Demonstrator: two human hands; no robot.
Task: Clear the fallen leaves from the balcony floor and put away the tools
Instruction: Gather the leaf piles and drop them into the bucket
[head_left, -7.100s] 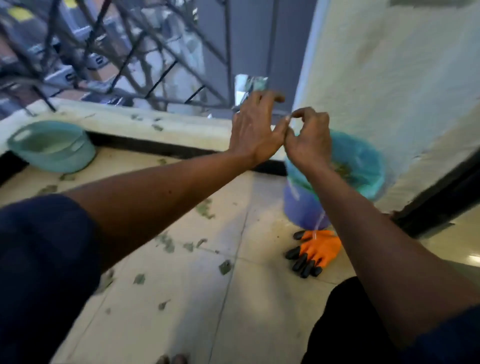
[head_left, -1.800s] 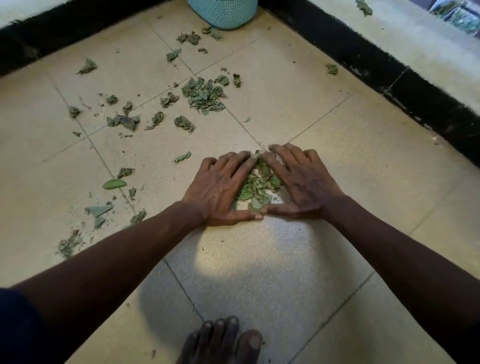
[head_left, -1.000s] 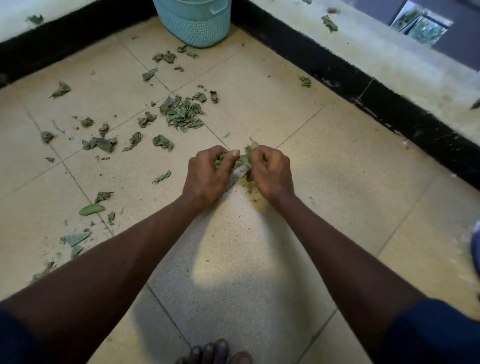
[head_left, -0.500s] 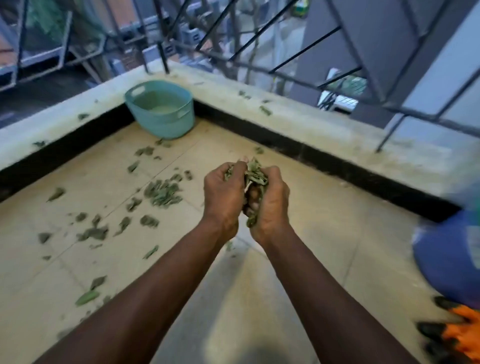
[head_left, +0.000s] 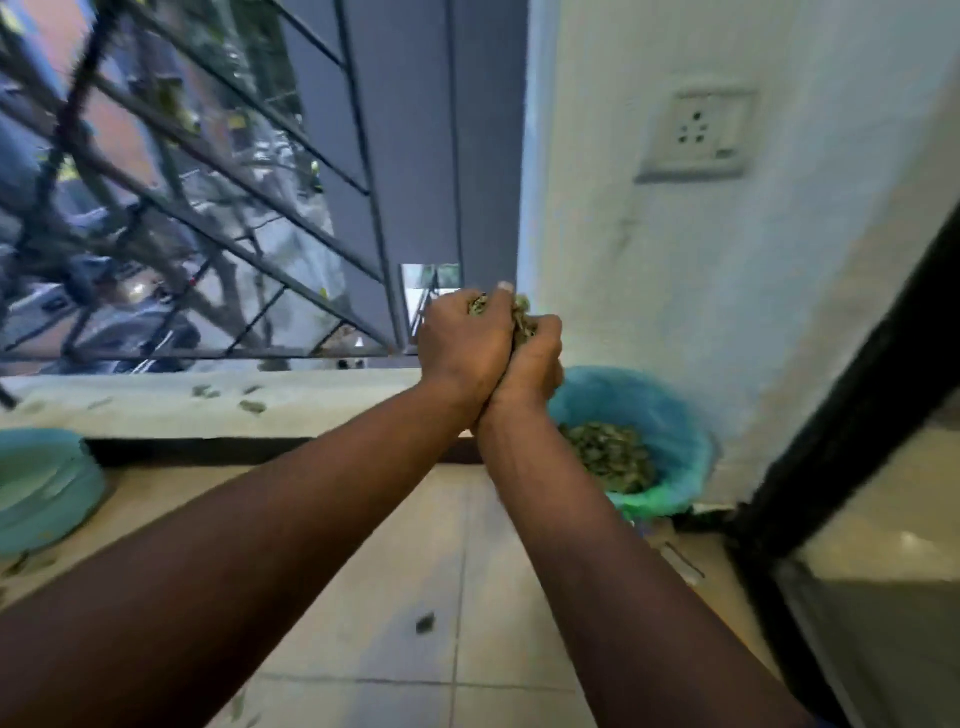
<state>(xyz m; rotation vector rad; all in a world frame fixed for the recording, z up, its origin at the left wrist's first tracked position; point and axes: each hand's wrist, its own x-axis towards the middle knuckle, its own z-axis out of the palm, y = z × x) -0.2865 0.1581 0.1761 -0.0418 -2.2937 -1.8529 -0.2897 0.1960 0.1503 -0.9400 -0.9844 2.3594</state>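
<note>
At frame centre, the left hand (head_left: 462, 345) and right hand (head_left: 540, 361) clasp a clump of leaves (head_left: 523, 323) between them, up and left of the bin (head_left: 680, 421). Light and crumbly, they probably spill easily, so cupping from underneath suits them.

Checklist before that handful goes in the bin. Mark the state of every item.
1. Grip: ok. The left hand and right hand are cupped together round the handful of leaves.
2. Hands over the bin: not ok. They show up and to the left of its opening.
3. Bin open: ok. Its teal liner is folded over the rim and nothing covers it.
4. Room inside: ok. The dumped leaves lie below the rim.
5. Floor done: not ok. A stray leaf lies on the tiles, and more lie on the ledge.
</note>
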